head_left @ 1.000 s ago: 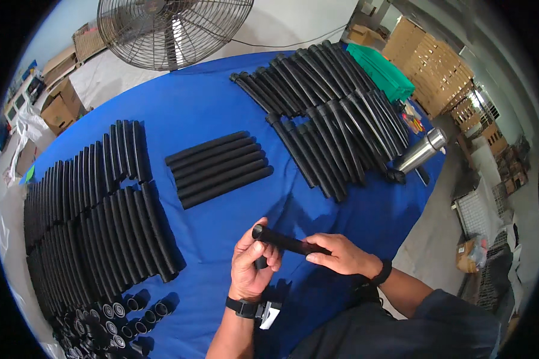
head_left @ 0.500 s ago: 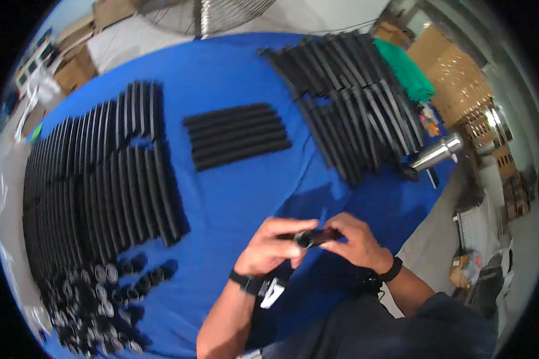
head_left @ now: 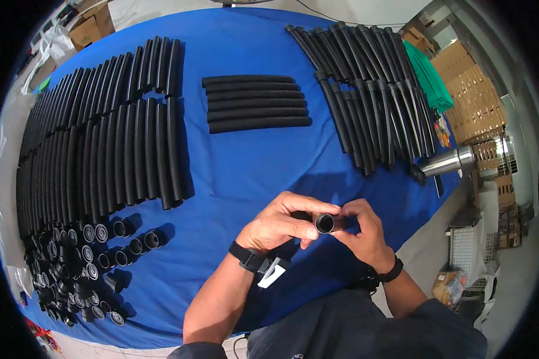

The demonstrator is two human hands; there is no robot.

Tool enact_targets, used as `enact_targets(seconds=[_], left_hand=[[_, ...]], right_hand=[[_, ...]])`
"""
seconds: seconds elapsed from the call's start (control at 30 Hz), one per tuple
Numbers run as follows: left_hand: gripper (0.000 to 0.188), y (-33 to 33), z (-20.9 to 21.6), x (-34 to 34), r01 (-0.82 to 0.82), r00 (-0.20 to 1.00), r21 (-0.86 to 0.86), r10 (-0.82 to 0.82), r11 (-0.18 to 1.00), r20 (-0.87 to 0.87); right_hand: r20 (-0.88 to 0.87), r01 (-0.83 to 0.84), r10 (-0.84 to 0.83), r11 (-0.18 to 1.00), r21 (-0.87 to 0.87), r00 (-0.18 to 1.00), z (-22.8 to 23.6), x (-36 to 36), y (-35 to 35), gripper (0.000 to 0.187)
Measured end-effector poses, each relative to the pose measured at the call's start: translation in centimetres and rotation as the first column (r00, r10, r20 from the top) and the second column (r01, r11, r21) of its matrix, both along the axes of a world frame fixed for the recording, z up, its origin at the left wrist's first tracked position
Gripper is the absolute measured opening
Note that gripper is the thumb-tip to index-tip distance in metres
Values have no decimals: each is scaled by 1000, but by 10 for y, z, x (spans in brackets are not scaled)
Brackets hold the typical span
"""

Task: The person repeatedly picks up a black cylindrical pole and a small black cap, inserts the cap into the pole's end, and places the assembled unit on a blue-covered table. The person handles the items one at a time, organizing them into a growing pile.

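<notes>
Both of my hands meet above the near part of the table around a black tubular piece (head_left: 324, 224). Its round, hollow mouth faces up toward me, and its length is foreshortened and partly hidden by fingers. My left hand (head_left: 272, 222) has thumb and fingers pinched at the mouth end. From the other side, my right hand (head_left: 363, 232) grips the same piece just behind that mouth. At the lower left lies a loose heap of short black round caps (head_left: 90, 251), some showing ringed ends, others hollow.
A blue cloth (head_left: 245, 173) covers the table. Black tubes (head_left: 120, 155) lie in two packed rows at left, several more (head_left: 257, 103) in the middle. Capped black tubes (head_left: 371, 96) fill the far right, beside green fabric (head_left: 428, 75) and a steel flask (head_left: 449, 161).
The whole view has shifted, so the table's contents sit higher in the picture. Both hands remain on the tubular piece, whose open mouth now faces me more squarely.
</notes>
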State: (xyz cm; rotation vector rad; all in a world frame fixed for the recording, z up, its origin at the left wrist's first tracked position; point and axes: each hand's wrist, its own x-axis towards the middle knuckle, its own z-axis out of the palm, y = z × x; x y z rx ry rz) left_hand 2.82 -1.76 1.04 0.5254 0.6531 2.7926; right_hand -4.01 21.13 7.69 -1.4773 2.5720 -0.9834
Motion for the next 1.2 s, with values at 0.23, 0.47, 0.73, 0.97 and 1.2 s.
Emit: enact_targets(seconds=[0.23, 0.47, 0.73, 0.97, 1.2], left_hand=[[36, 4, 5, -4, -124, 991, 33, 122, 992, 49], [35, 9, 15, -8, -103, 937, -260, 182, 960, 298], [58, 9, 12, -3, -115, 986, -271, 144, 956, 88], [45, 4, 14, -2, -65, 989, -174, 86, 983, 117], [42, 2, 13, -3, -13, 997, -108, 22, 994, 77]], right_hand=[[365, 234, -183, 967, -102, 913, 28, 0, -3, 39], [894, 770, 425, 520, -370, 142, 24, -25, 15, 23], [931, 676, 223, 736, 32, -287, -10, 9, 0, 43], [-317, 160, -133, 985, 62, 939, 25, -14, -1, 41], [395, 213, -253, 967, 142, 883, -11, -18, 16, 45]])
